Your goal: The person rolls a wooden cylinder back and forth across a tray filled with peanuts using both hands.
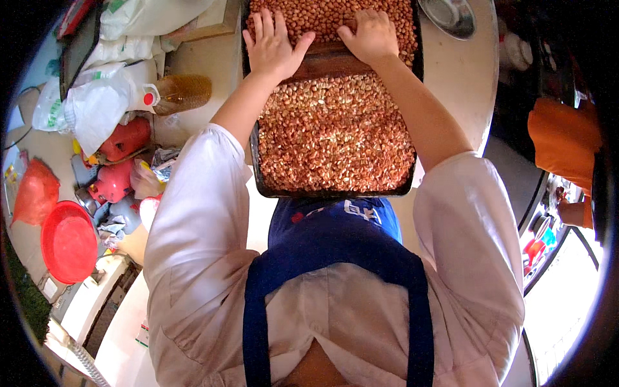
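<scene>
A dark rectangular tray holds whole red-skinned peanuts at its far end and crushed, split peanuts in the near part. Between them a reddish-brown wooden board lies crosswise. My left hand lies palm down at the board's left, fingers spread over the whole nuts. My right hand is palm down at the board's right, fingers apart and slightly bent on the nuts and the board's far edge.
A metal bowl sits right of the tray. Along the left are an oil jug, white bags, red containers and a red basin. Orange cloth hangs at far right, beyond the table's curved edge.
</scene>
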Tool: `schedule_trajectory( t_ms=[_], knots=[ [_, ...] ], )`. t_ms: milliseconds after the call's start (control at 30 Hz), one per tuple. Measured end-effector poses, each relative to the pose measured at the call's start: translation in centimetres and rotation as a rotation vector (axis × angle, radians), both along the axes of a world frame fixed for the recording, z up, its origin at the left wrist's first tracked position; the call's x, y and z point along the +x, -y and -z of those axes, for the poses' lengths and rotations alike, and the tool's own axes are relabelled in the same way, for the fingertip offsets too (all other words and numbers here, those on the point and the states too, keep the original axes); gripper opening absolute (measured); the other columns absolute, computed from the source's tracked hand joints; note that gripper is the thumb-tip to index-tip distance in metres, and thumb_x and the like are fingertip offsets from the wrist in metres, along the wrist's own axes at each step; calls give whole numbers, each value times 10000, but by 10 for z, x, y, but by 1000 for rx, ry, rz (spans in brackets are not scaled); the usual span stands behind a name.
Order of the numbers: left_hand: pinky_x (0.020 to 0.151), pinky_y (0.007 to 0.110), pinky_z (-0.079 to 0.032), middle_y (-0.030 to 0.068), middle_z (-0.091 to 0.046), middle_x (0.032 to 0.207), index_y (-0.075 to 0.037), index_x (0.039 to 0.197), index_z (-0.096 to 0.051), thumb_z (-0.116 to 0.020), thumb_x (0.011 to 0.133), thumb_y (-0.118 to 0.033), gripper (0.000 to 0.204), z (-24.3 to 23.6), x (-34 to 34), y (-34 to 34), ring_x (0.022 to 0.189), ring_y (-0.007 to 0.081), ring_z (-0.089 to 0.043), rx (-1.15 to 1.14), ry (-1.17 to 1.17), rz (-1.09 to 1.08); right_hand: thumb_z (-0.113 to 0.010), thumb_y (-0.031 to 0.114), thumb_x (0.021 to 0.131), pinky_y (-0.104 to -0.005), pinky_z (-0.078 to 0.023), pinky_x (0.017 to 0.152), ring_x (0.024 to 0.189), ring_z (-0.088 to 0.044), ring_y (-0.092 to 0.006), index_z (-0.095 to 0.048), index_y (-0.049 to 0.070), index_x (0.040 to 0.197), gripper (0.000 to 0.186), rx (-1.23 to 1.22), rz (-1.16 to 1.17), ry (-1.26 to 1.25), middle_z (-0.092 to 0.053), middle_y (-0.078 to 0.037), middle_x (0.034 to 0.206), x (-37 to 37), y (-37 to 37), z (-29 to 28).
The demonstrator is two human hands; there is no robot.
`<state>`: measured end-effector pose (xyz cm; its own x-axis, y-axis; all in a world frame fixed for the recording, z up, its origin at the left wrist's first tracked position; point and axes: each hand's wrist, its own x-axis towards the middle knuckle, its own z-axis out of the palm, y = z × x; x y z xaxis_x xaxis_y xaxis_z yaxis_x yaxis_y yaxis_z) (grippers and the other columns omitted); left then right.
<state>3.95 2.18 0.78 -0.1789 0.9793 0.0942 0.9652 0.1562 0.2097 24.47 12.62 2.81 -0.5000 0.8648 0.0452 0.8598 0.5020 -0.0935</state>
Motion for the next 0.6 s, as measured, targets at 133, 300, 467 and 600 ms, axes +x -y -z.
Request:
schedule_trajectory(
  t_ms=[133,300,467,600],
  knots=[
    [1252,581,-135,224,-182,1691,17,1609,-223,-258,965,-799,1040,-12,40,48,1571,402,-132,-41,-178,178,-503,641,963,-499,-428,1084,1282,-541,-311,-598,56,1301,682,-70,-24,152,-627,-145,1313,40,60,-5],
    [1193,514,-328,170,-484,1511,-18,1536,-380,-788,848,-473,920,-23,68,126,1445,352,-406,-2,-32,259,-777,586,824,-506,-338,1202,1428,-436,-294,-415,81,1501,919,24,-251,9,-483,-130,1504,88,129,-6],
    [1076,449,-455,128,-645,1287,-55,1331,-578,-934,644,-308,815,-54,50,55,1212,310,-597,-263,98,122,-886,495,710,-479,-397,1157,1355,-507,-320,-490,73,1430,924,-392,-248,311,-581,-154,1388,38,55,-57],
    [1146,458,-405,132,-616,1354,-21,1381,-543,-913,711,-273,805,-51,27,98,1303,299,-547,-96,-9,139,-793,463,858,-489,-319,1229,1447,-421,-308,-432,89,1509,833,-205,-306,226,-505,-158,1491,23,93,-30]
  ],
)
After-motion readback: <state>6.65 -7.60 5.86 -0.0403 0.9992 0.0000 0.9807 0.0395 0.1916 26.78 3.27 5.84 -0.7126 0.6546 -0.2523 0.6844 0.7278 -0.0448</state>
